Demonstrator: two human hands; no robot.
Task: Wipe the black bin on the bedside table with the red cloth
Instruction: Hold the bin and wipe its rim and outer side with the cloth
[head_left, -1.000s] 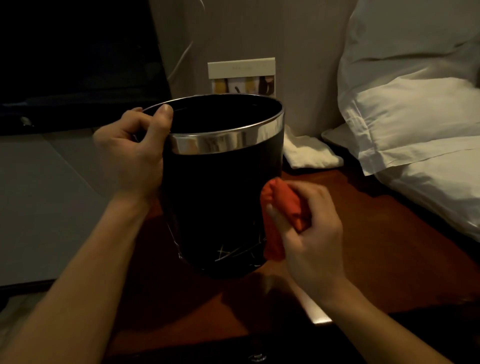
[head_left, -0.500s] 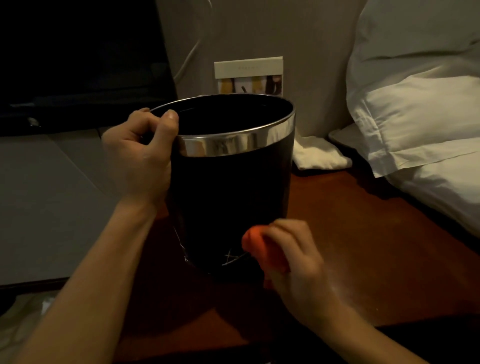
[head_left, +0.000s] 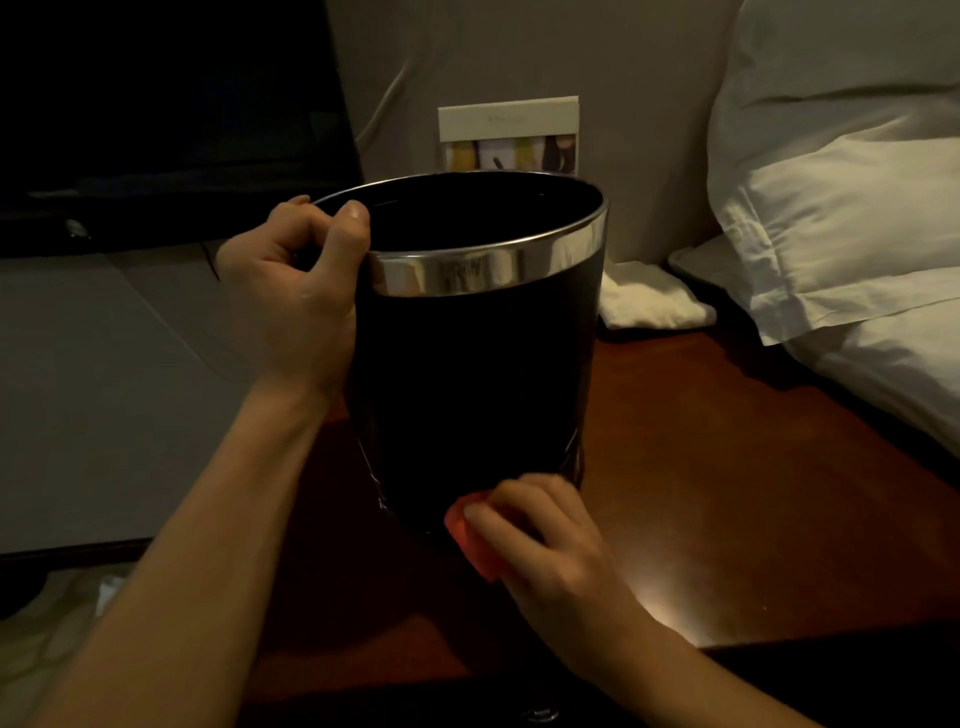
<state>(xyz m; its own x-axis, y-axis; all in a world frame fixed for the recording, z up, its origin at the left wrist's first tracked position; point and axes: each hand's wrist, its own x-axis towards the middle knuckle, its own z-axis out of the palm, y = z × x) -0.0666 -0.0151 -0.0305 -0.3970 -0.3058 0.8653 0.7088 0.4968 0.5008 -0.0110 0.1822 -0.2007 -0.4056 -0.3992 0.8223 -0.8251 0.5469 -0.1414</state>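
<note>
A black bin (head_left: 472, 374) with a shiny silver rim band stands on the dark red-brown bedside table (head_left: 727, 493), tilted slightly toward me. My left hand (head_left: 291, 301) grips the bin's rim on its left side, thumb over the band. My right hand (head_left: 545, 551) holds a bunched red cloth (head_left: 470, 540) and presses it against the bin's lower front wall, close to the base. Only a small part of the cloth shows past my fingers.
A folded white towel (head_left: 649, 301) lies behind the bin on the right. A small card with pictures (head_left: 509, 135) leans on the wall behind. White pillows (head_left: 841, 218) crowd the table's right side. A dark screen (head_left: 156, 119) fills the upper left.
My right hand has slid the red cloth down the bin's right side to its lower front near the base. My left hand has kept its grip on the rim.
</note>
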